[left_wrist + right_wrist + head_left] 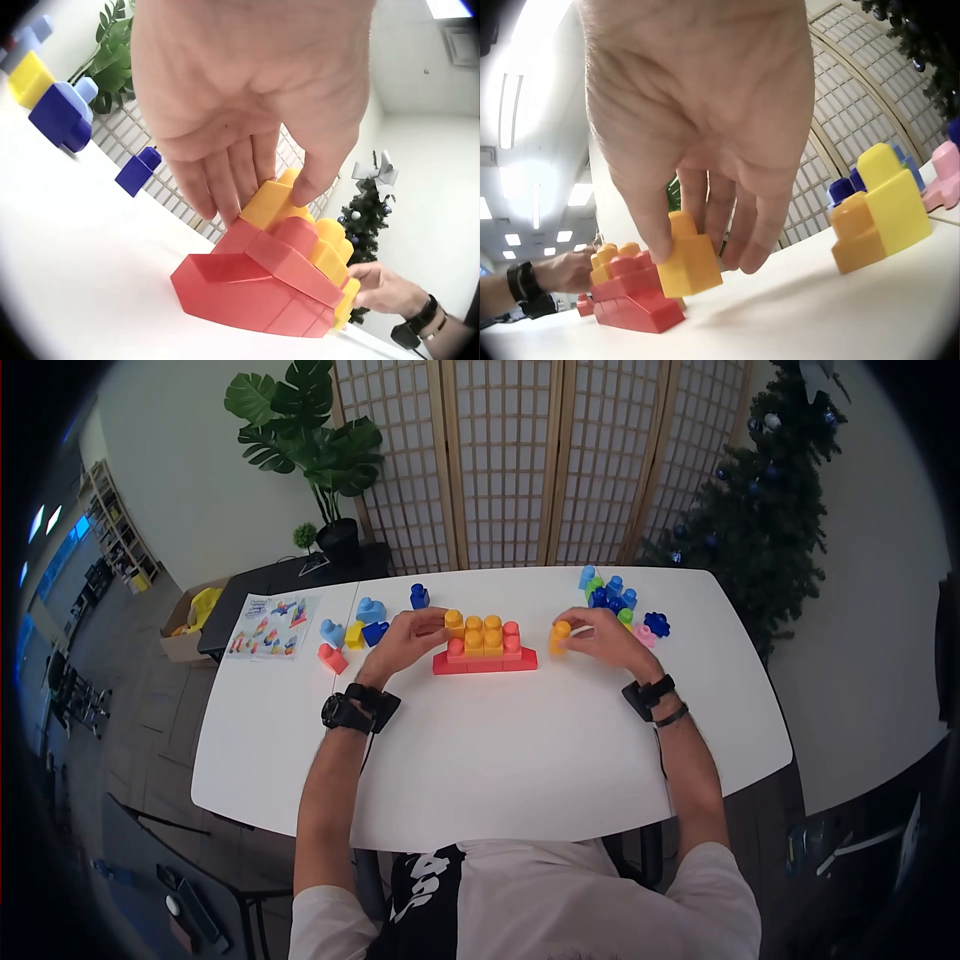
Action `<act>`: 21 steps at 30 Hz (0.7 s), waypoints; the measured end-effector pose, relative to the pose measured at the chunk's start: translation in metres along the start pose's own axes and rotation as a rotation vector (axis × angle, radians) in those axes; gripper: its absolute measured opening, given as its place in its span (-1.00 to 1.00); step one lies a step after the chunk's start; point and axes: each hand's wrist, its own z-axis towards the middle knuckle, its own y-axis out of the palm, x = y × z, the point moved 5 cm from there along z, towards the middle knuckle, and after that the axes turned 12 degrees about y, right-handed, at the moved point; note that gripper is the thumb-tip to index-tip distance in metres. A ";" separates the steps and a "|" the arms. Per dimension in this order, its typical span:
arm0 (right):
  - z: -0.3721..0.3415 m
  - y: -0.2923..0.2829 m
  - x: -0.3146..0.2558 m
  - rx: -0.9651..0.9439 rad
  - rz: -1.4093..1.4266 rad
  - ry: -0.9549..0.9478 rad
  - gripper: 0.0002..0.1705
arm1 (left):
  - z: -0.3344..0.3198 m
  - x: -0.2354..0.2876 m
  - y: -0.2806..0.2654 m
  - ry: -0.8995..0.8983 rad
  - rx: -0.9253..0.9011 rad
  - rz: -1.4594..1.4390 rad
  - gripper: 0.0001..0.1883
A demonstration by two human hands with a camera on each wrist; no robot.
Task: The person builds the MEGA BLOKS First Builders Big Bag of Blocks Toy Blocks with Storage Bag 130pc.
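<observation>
A stepped structure of red blocks [485,665] [232,289] [641,307] stands on the white table, with several orange blocks [483,638] on top. My left hand [405,644] [251,97] pinches an orange block [266,204] at the structure's left end between thumb and fingers. To the right of the structure, my right hand [607,640] [705,112] holds a separate orange block [560,637] [688,264] by thumb and fingertips, stud upward. That block is apart from the structure in the head view.
Left of the structure lie blue, yellow and red blocks [332,658] and a printed sheet [268,627]. A dark blue block [419,597] sits behind. Blue, green and pink blocks [644,635] are at the right; a yellow block [896,206] shows in the right wrist view.
</observation>
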 end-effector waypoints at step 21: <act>0.040 0.073 -0.041 -0.135 -0.044 -0.115 -0.06 | -0.014 0.019 0.011 0.036 -0.023 0.155 -0.50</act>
